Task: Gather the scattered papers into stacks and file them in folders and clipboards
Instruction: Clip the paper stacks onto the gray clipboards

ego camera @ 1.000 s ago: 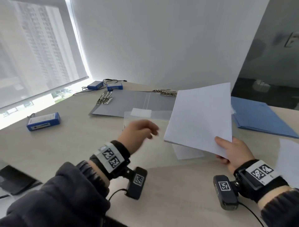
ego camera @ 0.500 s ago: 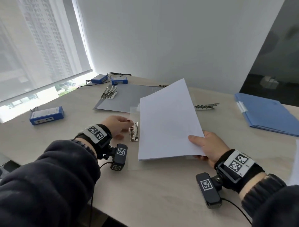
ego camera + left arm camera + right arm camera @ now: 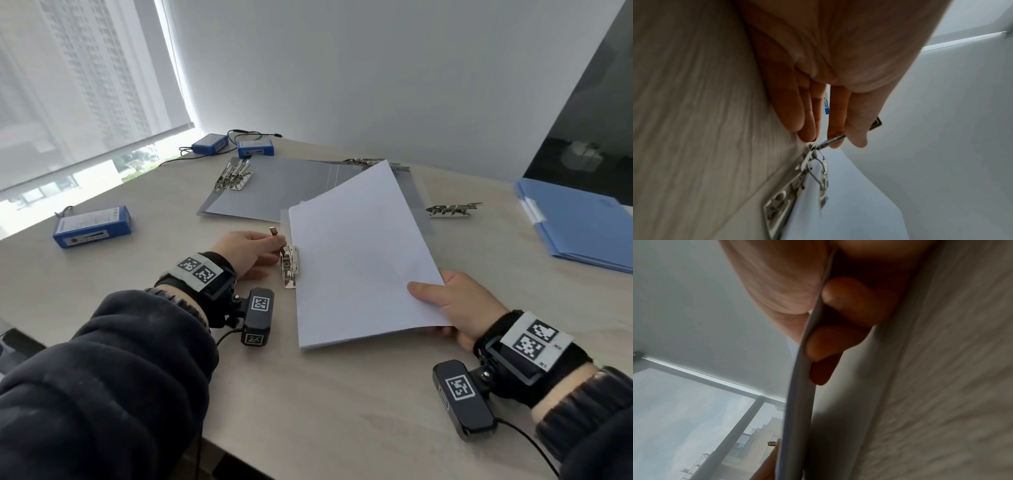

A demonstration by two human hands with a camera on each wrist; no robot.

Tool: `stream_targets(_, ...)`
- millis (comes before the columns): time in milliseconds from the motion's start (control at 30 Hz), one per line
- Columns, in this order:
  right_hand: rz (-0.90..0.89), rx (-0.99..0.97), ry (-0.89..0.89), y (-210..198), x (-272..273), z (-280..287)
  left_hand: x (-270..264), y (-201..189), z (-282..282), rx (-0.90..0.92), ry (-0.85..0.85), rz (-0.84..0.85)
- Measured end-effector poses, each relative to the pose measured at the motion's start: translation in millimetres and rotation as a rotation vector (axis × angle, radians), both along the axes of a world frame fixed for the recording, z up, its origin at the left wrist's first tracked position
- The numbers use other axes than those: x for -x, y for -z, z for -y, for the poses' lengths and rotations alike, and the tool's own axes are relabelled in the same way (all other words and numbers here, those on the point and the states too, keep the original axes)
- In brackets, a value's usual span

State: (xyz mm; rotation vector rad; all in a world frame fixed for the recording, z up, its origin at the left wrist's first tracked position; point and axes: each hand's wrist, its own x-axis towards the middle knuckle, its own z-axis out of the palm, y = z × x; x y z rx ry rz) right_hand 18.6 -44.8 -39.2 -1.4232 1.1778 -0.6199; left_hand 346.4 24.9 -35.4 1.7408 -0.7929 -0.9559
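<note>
I am in the middle of clipping: my left hand (image 3: pixel 245 251) pinches the raised lever (image 3: pixel 833 138) of the metal clip (image 3: pixel 288 265) between thumb and fingers (image 3: pixel 835 120), holding it lifted off its base, while my right hand (image 3: pixel 457 308) grips the paper stack (image 3: pixel 356 253) at its near right corner, thumb on top and fingers (image 3: pixel 838 340) curled underneath. So both hands are closed on something, one on the lever and one on the sheets.

The stack lies just to the right of the clip, its left edge down against the clip and its right side lifted, so it slopes up toward my right hand. From the left wrist view the sheets bow upward beside the clip's wire parts; I cannot tell whether the edge is already under the bar.

Next, I judge, I must slide that left edge fully under the raised bar, keep the sheets square, and only then let the lever down. If I let go early the sheets could fan out or be caught crooked.

The paper is plain white, blank, a modest stack with edges fairly even. It looks limp and will sag where unsupported. The clip seems to sit on a clear board on the desk (image 3: pixel 308 411), though that is faint.
</note>
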Motion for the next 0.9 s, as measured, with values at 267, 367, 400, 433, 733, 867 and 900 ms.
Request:
stream_targets(267, -0.056, 0.002, -0.061, -6, -5, -5, 0, 1, 0, 0.021, -0.001, -0.007)
stream_targets(367, -0.018, -0.006, -0.051, -9, -6, -8, 0, 1, -1, 0.021, 0.005, -0.005)
stream_targets(400, -0.003, -0.007, -0.038, -10, -6, -8, 0, 1, -1, 0.023, 0.005, -0.004)
stream_targets(433, 0.012, -0.012, -0.017, -10, -6, -8, 0, 0, -1, 0.024, 0.005, -0.003)
stream_targets(733, 0.028, 0.0, 0.016, -2, -1, 0, 2, -1, -2, 0.016, 0.006, -0.012)
stream_targets(867, -0.005, 0.021, 0.007, 0, 0, 2, 1, 1, -2, 0.032, 0.013, -0.007)
stream_targets(900, -0.008, 0.022, 0.005, 0, 0, 2, 1, 1, -3, 0.036, 0.022, -0.011)
